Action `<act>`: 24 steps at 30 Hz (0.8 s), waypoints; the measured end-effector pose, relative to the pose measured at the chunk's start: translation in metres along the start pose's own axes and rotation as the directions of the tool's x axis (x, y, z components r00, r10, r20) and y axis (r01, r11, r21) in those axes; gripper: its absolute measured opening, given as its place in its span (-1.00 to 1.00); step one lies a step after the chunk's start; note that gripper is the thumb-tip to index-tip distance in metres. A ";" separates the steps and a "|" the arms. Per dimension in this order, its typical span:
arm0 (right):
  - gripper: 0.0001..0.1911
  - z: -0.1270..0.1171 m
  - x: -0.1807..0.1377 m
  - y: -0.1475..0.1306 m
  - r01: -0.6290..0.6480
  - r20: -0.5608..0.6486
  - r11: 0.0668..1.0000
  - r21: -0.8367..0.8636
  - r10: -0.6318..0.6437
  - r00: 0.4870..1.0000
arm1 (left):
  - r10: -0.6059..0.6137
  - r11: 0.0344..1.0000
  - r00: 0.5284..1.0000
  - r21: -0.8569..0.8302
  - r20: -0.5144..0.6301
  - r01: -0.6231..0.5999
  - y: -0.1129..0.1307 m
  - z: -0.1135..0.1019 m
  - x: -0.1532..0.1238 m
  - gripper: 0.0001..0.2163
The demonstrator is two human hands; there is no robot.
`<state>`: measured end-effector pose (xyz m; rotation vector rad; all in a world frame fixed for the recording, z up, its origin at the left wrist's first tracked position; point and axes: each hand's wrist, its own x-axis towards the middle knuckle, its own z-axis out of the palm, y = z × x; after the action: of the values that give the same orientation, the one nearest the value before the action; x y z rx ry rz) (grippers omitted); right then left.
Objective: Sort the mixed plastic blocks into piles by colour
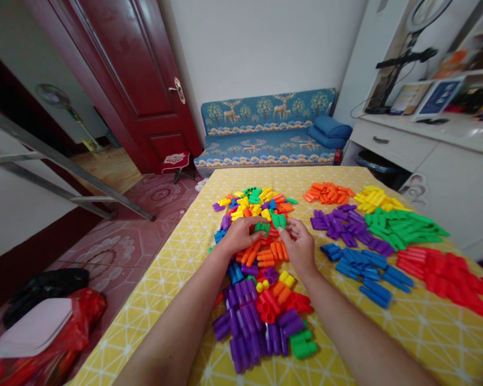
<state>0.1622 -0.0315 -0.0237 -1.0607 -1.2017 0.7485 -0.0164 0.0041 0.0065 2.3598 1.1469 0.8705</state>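
Hands meet over the mixed heap of small plastic tube-shaped blocks (261,252) in the middle of the table with the yellow, white-lined cloth (185,268). The left hand (239,236) curls its fingers around a green plastic block (262,227) at the far part of that heap, and the right hand (300,244) pinches at another green block (279,220) just beside it, thumb and forefinger closed on or against it; whether it is lifted clear of the heap I cannot tell. To the right of the heap lie sorted groups, well apart from it: orange blocks (328,193), yellow blocks (376,199), purple blocks (348,225), a green pile (402,225), blue blocks (364,268) and red blocks (443,273). Judging by these groups, the work in hand looks like sorting by colour, with green pieces being picked out now; much of the heap, chiefly purple, red and orange pieces nearest the person, remains unsorted. The next move would seem to call for lifting the greens free without dragging neighbours along, then carrying them over the purple group to the green pile.
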 end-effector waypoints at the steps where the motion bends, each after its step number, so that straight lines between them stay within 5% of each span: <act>1: -0.76 0.000 0.000 0.000 -0.006 0.006 1.000 0.001 0.006 1.000 | -0.001 1.000 1.000 -0.001 0.003 0.001 0.000 0.000 0.000 -0.68; 8: -0.73 -0.022 0.025 -0.016 -0.039 -0.114 0.996 0.074 0.047 0.992 | -0.016 1.000 1.000 -0.003 0.005 0.016 -0.001 0.000 0.000 -0.68; 11: -0.71 -0.059 0.050 -0.024 -0.052 -0.212 0.999 -0.003 0.050 0.976 | -0.030 1.000 1.000 -0.003 0.007 0.030 -0.002 0.000 -0.001 -0.69; 15: -0.71 -0.140 0.086 -0.021 -0.119 -0.361 0.963 -0.242 0.025 0.932 | -0.046 0.999 0.999 0.001 -0.005 0.046 -0.003 0.000 0.000 -0.68; 17: -0.75 -0.188 0.101 -0.014 -0.220 -0.474 0.897 -0.382 0.014 0.880 | -0.047 0.999 0.999 0.003 -0.008 0.047 -0.004 0.000 0.000 -0.68; 20: -0.72 -0.253 0.117 -0.001 -0.388 -0.489 0.627 -0.676 0.012 0.872 | -0.051 0.999 0.999 0.004 0.000 0.051 -0.004 0.000 0.000 -0.66; 22: -0.74 -0.280 0.121 0.006 -0.410 -0.471 0.498 -0.764 0.003 0.882 | -0.056 0.998 0.998 0.005 0.004 0.056 -0.004 0.000 -0.001 -0.65; 24: -0.77 -0.285 0.119 0.007 -0.363 -0.452 0.469 -0.805 -0.089 0.888 | -0.056 0.998 0.998 0.009 -0.005 0.056 -0.004 0.000 0.000 -0.65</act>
<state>0.4670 0.0087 0.0079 -2.1017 -1.0798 -0.1203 -0.0189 0.0062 0.0039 2.3219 1.2152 0.8542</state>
